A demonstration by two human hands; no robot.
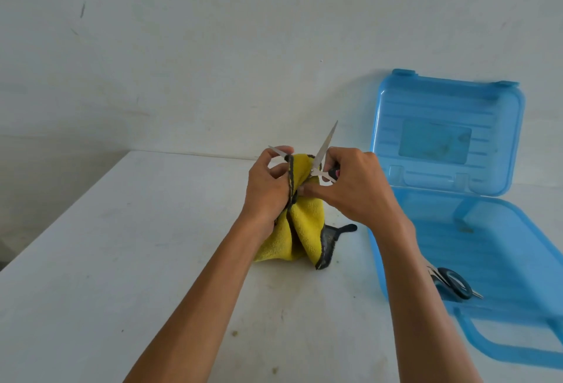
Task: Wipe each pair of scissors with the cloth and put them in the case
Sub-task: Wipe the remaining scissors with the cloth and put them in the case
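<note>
Head view. Open pair of steel scissors w/ black-and-red handles [318,163] is held up above the white counter [122,260], approx. centre of frame.

Right hand [350,190] grips the handle end, fingers curled round it; loops mostly hidden by the fingers. One blade points up and to the right, clear of the cloth. Other blade points left, and its tip shows just past the left thumb.

Left hand [269,187] is clamped on the yellow microfibre cloth w/ grey edging [304,221], pinching a fold of it round the left-pointing blade. Rest of the cloth hangs down between the two hands; its lower edge reaches the counter.

Black object [347,228] lies on the counter just behind the cloth, on the right. Mostly covered, only a dark end shows; cannot tell what it is.

Translucent blue plastic case [502,245] sits open on the counter, right of the hands. Lid stands upright against the white wall [182,47]. Base lies flat, carry handle toward the viewer.

Second pair of scissors w/ black handles [454,283] lies inside the base, near its front left, partly hidden by the right forearm.
</note>
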